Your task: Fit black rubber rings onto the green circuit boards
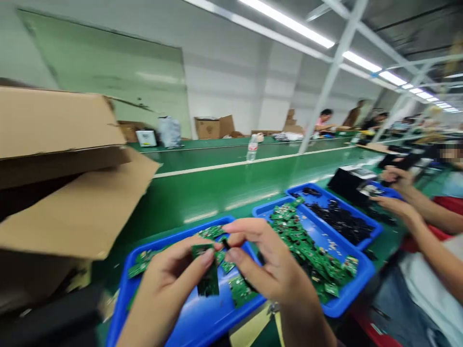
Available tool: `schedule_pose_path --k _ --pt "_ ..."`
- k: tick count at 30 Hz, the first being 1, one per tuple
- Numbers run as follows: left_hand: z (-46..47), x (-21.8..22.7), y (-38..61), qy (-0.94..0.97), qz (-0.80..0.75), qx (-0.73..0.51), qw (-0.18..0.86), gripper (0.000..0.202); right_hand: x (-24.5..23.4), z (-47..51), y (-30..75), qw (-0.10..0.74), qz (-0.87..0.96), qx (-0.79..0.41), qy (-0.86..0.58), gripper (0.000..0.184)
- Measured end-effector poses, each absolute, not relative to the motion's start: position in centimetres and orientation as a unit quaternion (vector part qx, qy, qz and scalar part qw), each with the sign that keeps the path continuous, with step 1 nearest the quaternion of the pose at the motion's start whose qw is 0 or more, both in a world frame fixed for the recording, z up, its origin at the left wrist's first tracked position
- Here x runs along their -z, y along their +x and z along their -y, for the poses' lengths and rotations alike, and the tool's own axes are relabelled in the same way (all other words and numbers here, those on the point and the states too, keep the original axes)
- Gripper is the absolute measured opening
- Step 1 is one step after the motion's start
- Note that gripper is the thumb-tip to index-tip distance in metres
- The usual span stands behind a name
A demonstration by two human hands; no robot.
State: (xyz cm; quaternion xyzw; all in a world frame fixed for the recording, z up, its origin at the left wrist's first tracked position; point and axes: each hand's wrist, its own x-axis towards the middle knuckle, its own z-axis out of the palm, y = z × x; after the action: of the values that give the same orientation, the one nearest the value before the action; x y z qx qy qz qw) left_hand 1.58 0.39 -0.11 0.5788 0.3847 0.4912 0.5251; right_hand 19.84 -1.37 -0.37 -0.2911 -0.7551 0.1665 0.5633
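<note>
Gripping a green circuit board point(208, 282) by its edge in the left hand point(164, 289) above the blue plastic tray point(195, 325), pinching a small black part point(226, 244) in the right hand point(269, 265) (light, steady pressure sparing the board).

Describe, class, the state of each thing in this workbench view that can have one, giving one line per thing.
left hand: gripping a small green circuit board
right hand: pinching a small dark part
nearest blue tray: holding loose green boards
middle blue tray: heaped with green boards
far blue tray: holding black parts
cardboard box: flaps open
plastic water bottle: upright
</note>
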Motion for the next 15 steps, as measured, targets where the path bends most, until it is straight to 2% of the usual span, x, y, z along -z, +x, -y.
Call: schedule_pose_path --k 4,8,11,15 --pt "0.1 -1.1 3.2 0.598 -0.351 -0.474 0.542 0.012 1.0 1.8 20.2 0.536 0.774 -0.153 -0.301 0.035" --pt "0.5 -1.1 3.2 0.590 -0.335 -0.429 0.596 0.023 0.9 1.8 20.2 0.504 0.796 -0.120 -0.314 0.028" --pt "1.0 -1.1 2.9 0.613 -0.342 -0.399 0.590 0.027 0.5 1.5 20.0 0.490 0.805 -0.097 -0.320 0.021" --pt "1.1 -1.2 2.9 0.598 -0.362 -0.374 0.610 0.034 0.2 1.2 20.0 0.483 0.816 -0.075 -0.309 0.022"
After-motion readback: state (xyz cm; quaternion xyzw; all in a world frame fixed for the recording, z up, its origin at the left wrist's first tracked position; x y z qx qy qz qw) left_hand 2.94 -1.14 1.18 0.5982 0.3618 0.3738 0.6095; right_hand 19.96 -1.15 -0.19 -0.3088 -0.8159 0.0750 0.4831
